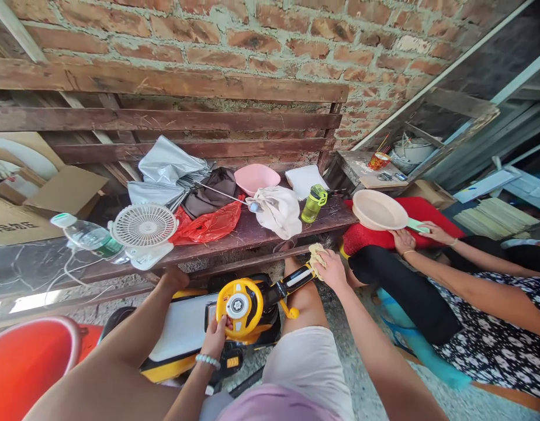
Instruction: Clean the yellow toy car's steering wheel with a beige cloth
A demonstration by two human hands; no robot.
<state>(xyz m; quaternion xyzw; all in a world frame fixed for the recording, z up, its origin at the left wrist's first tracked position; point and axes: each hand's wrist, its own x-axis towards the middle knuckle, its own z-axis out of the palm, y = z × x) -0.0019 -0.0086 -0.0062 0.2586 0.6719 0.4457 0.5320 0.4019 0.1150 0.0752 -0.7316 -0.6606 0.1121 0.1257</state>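
Observation:
A yellow and black ride-on toy vehicle (pixel 176 330) with a pale flat seat stands between my legs. My left hand (pixel 216 338), wearing a beaded bracelet, grips the lower left rim of its yellow steering wheel (pixel 255 320). From beside the wheel a black and yellow toy arm (pixel 295 280) reaches up to the right. At the far end of that arm, my right hand (pixel 332 270) presses a crumpled pale yellow cloth (pixel 316 259) against it. Part of the arm's tip is hidden under the cloth and fingers.
A wooden bench (pixel 217 242) ahead holds a small fan (pixel 144 225), a plastic bottle (pixel 88 237), a red bag (pixel 213 222), an umbrella (pixel 167 164), a pink basin (pixel 256 177) and a green bottle (pixel 314 204). On the right a person's hands hold a pale basin (pixel 378 210). An orange tub (pixel 28 362) stands left.

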